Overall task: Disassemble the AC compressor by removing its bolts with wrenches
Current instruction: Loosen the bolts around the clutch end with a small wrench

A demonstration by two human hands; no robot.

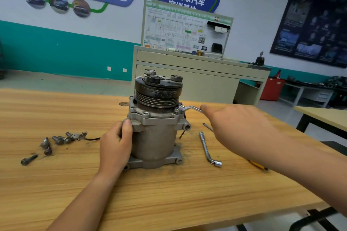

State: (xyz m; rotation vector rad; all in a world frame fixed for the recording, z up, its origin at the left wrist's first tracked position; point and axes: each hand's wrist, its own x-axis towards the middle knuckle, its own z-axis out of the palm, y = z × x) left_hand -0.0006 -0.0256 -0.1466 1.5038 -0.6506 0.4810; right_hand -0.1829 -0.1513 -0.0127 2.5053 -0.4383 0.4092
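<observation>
Wooden table (169, 193): compressor (155, 137) stands upright, pulley (158, 93) topmost.

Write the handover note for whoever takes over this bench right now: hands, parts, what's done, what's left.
Left hand grips the compressor, upright on the table, pulley up.
Right hand holds the wrench, its head seated at the right edge of the upper flange.
Done: several bolts lie loose on the table left of the compressor.
Left: the fastener under the wrench head; others cannot be told.
A spare socket wrench lies right of the compressor.
</observation>
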